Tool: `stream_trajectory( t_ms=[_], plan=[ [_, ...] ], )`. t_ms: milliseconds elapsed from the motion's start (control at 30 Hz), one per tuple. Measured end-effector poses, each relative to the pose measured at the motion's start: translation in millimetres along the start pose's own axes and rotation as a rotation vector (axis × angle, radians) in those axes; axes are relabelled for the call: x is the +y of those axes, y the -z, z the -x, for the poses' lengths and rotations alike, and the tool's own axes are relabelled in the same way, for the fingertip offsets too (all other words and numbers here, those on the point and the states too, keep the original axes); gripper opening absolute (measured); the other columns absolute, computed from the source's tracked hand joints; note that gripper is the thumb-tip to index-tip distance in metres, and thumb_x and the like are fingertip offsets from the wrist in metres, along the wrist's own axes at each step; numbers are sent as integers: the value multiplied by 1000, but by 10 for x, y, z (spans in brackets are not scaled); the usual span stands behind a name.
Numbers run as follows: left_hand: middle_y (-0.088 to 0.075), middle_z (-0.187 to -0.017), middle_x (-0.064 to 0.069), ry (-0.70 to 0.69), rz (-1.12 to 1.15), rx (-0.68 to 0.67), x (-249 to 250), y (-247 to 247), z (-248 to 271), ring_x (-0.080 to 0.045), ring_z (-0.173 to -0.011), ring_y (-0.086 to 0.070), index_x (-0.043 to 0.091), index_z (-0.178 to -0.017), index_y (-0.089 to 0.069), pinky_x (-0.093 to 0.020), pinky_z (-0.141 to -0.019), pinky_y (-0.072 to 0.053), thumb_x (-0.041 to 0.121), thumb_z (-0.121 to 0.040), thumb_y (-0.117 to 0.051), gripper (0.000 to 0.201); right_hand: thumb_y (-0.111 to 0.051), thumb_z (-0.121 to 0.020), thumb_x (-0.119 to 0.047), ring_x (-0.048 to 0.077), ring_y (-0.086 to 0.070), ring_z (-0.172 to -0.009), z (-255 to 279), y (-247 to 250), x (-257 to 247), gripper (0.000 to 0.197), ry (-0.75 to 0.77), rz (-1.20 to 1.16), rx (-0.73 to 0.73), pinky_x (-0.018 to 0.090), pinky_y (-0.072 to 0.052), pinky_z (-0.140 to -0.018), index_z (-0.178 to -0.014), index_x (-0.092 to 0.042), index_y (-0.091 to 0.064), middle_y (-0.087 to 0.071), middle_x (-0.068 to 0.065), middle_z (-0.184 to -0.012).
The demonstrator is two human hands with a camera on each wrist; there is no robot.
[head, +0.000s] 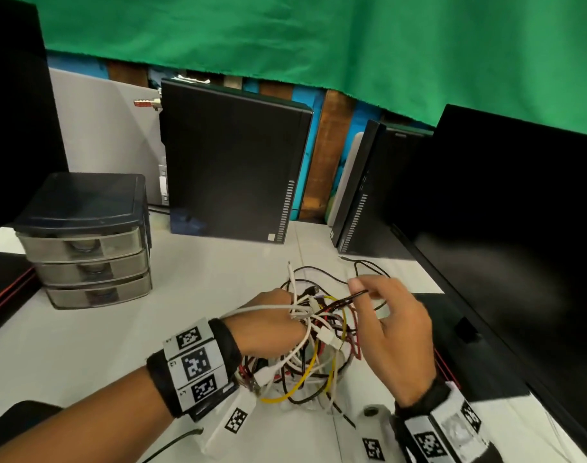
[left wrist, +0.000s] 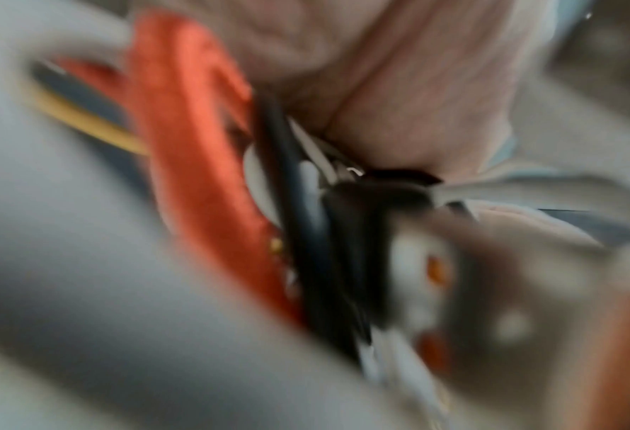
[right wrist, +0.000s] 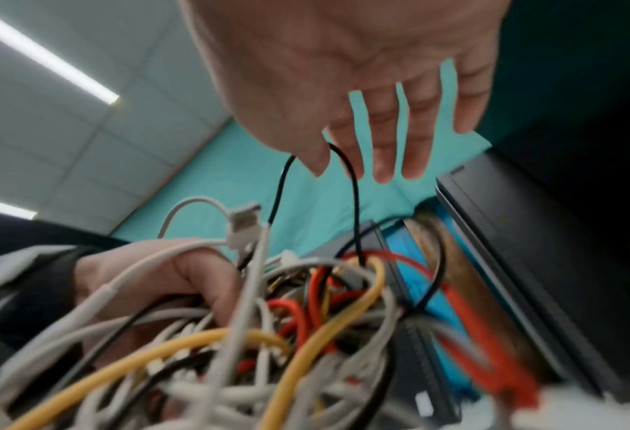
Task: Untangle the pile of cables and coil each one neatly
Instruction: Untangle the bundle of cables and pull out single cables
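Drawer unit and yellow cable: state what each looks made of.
Drawer unit: apparently plastic, with a dark matte top and translucent smoky drawer fronts showing contents dimly. Yellow cable: likely a smooth rubbery plastic jacket, judging by its even colour and soft bends.

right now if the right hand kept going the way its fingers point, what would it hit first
Probably the black computer tower standing at the back of the table. The right hand, pinching a thin black cable, points up and away over the tangle; nothing nearer shows in that line, though depth is unclear.
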State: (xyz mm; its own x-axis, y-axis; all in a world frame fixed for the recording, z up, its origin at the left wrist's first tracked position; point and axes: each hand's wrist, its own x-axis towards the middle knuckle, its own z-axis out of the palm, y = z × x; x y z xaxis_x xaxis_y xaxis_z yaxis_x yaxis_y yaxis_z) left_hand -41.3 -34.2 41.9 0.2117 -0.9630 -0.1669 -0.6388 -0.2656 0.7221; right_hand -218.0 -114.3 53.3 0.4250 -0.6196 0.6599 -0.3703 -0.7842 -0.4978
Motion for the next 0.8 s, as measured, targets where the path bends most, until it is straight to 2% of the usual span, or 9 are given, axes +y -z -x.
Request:
stream_trajectory(
  t_ms=[133,267,300,400,533,600,667,733,800],
  plan=[
    [-69,-83,-6,33,8,57,-110,103,-54,-19,-73,-65,11,-85,-66,-39,-66,-54,33,-76,-54,27,-59,-95,-20,19,-60,-81,-86,92,32,12,205,130,197,41,-50,-75,-92,-13,-68,-65,-4,-87],
    [-71,-87,5,39,-25,168,-166,275,-71,-14,-80,-68,24,-88,-69,-36,-76,-59,43,-79,-58,24,-54,-99,-9,12,-60,-75,-175,198,105,9,139,0,285,16,-48,-71,-99,-11,-63,-60,-7,-86],
    [-71,-89,7,41,-28,195,-188,318,-73,-14,-83,-68,26,-90,-70,-35,-77,-59,43,-80,-61,22,-53,-99,-9,11,-59,-75,-206,231,135,9,153,-1,321,15,-48,-72,-101,-9,-62,-61,-6,-86],
    [-71,-92,10,33,-29,293,-260,458,-94,-13,-85,-67,30,-91,-71,-35,-80,-58,40,-83,-63,15,-57,-98,1,22,-65,-79,-280,357,229,9,204,11,399,35,-55,-75,-104,-1,-63,-65,4,-91],
    [-70,-92,10,72,-15,391,-371,632,-119,-15,-87,-66,32,-88,-68,-34,-80,-56,36,-86,-65,6,-57,-98,1,28,-67,-78,-313,424,254,10,186,11,414,45,-57,-75,-104,4,-63,-66,7,-92],
    [-68,-93,10,100,-37,429,-397,676,-114,-17,-89,-65,34,-85,-66,-33,-81,-55,40,-85,-65,6,-55,-98,2,21,-68,-74,-289,377,193,10,172,-60,402,42,-58,-70,-105,2,-62,-65,-3,-91],
    [-64,-87,10,131,-96,482,-413,699,-122,-18,-87,-63,33,-79,-61,-30,-76,-51,39,-87,-64,11,-52,-98,1,8,-65,-65,-248,317,105,11,167,-161,383,28,-56,-63,-105,-5,-59,-61,-17,-80],
    [-61,-84,9,159,-135,509,-435,709,-132,-20,-86,-62,33,-78,-57,-29,-74,-48,36,-90,-63,14,-52,-100,-2,10,-63,-56,-207,284,9,10,179,-287,347,21,-54,-56,-105,-10,-56,-61,-7,-69],
    [-63,-90,8,186,-150,497,-455,708,-135,-21,-89,-63,35,-86,-61,-30,-76,-50,35,-91,-62,5,-55,-100,-7,13,-63,-52,-183,293,-72,6,202,-368,300,22,-56,-56,-104,-12,-57,-59,-2,-61]
  ],
)
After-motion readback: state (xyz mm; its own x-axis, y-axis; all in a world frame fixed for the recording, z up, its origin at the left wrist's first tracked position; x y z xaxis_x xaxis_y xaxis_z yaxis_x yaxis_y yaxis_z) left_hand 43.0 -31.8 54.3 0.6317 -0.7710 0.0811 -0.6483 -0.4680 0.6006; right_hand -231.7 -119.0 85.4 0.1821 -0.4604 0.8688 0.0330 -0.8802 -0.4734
